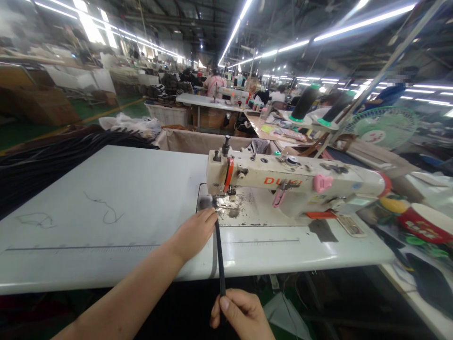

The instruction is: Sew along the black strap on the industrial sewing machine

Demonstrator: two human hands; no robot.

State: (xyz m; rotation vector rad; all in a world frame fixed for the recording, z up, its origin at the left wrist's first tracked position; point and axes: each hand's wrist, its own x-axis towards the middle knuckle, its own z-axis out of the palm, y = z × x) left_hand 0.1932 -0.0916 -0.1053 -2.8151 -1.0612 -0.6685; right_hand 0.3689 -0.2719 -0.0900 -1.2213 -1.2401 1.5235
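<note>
A narrow black strap [221, 259] runs from the needle area of a white sewing machine [258, 174] down over the table's front edge. My left hand [198, 233] lies on the table just in front of the presser foot, its fingertips on the strap's far end. Whether those fingers pinch it or only press it down, I cannot tell. Below the table edge, my right hand [240, 311] grips the strap between thumb and fingers. The strap's end under the machine head is hidden by the fingers and the foot.
Loose dark threads [106, 210] lie on the white table [148, 189], left of the machine. Many black strips [71, 151] are heaped beyond its left edge. Thread cones [304, 104] and a green fan [384, 125] stand behind right. A red tub [430, 222] sits at right.
</note>
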